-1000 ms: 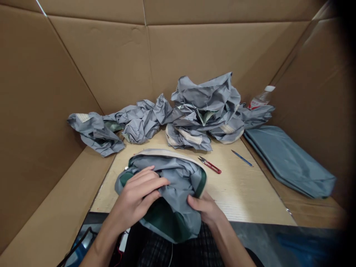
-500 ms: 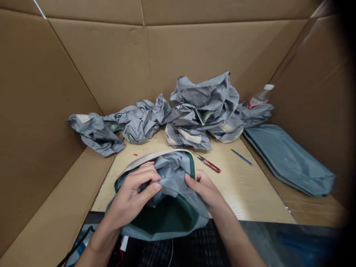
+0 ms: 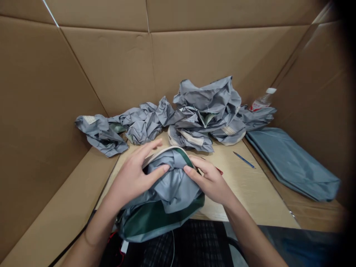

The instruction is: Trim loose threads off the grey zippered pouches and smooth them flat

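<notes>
A grey-blue cloth pouch with dark green inner panels and a pale zipper along its top edge lies bunched in front of me, above my lap. My right hand pinches its right rim, thumb inside on the grey cloth and fingers behind the green-trimmed edge. At the left rim, my left hand is spread: its thumb rests on the bunched cloth while the fingers stretch out beyond the zipper edge. The red handle of the thread snips peeks out behind my right hand, which hides most of them.
Crumpled grey cloth pieces, several with pale zipper strips, line the back of the wooden table. To the right are a blue pencil, a folded blue-grey cloth bag and a plastic bottle. Cardboard walls enclose the table.
My left fingers have come out of the cloth and stretched past the zipper edge. The grey cloth now bulges forward over the green opening. My right hand keeps its pinch and covers the snips.
</notes>
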A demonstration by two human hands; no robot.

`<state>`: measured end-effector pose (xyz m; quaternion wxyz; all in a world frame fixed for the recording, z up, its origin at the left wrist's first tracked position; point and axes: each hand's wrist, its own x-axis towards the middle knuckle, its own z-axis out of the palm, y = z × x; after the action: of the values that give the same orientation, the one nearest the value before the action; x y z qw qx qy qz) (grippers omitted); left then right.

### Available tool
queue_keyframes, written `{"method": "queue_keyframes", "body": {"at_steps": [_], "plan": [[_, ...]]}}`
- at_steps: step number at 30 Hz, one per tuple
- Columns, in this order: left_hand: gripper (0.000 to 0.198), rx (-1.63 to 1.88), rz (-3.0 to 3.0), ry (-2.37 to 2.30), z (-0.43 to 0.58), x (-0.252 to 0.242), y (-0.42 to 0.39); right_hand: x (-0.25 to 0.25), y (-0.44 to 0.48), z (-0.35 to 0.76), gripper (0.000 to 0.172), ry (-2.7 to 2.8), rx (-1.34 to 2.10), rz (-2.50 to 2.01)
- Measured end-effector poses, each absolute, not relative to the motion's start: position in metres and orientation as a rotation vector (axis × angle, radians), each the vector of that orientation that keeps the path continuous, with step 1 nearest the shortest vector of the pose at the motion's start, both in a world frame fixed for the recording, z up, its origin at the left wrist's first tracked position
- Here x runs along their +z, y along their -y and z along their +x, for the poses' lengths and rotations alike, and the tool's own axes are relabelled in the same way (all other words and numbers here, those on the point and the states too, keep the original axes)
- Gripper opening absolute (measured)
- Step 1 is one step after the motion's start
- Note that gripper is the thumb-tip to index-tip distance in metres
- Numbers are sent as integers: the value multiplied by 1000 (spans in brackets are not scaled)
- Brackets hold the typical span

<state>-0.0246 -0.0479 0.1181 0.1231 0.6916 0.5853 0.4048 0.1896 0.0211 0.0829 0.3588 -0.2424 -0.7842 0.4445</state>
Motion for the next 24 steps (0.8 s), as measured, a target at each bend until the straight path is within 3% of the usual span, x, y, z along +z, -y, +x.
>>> {"method": "queue_keyframes", "body": {"at_steps": [7,14,17,20,24], "plan": [[37,845,1395,-1022,-29,140,30,121,-40,192,38,2310,917,-494],[52,1106,1044,-795,-23,112,37,143,-64,179,42,2406,947,-276],[54,1206,956,-820,-18,105,41,144,-69,175,35,2414,897,-206],[50,1316,870,-1015,-14,106,47,142,-59,181,26,2260,730,-455],[46,1467,701,-1240,-9,115,52,135,-29,190,45,2143,539,-1075]]}}
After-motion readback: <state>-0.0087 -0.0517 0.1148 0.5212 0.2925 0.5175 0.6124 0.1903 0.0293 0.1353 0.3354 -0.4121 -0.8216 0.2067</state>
